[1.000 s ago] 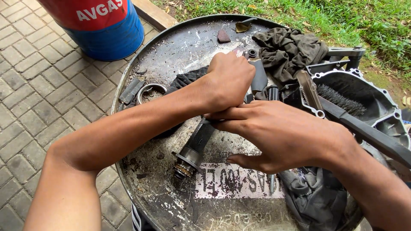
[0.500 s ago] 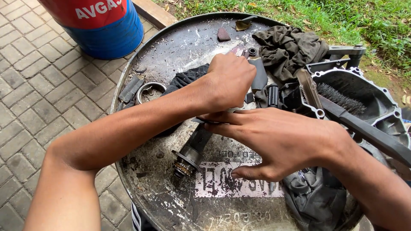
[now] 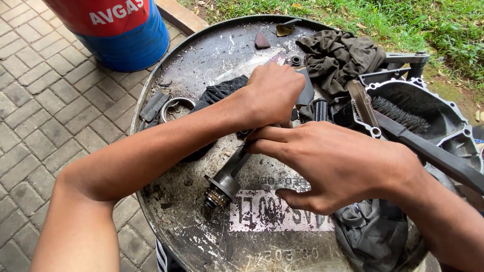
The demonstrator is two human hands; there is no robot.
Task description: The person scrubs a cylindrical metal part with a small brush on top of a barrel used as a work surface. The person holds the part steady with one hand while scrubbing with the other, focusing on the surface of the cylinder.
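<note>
Head view: both hands (image 3: 302, 131) grip shaft (image 3: 229, 176) mid-drum top (image 3: 201, 65).

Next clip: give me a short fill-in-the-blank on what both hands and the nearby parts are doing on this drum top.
1. The left hand and right hand work on a greasy metal shaft lying on a steel ____ lid.
2. A metal ring lies to the ____ of the left forearm.
3. The wire brush rests across an aluminium ____.
4. Beyond the lid, the ground is ____.

Missing: drum; left; casing; grass
</note>
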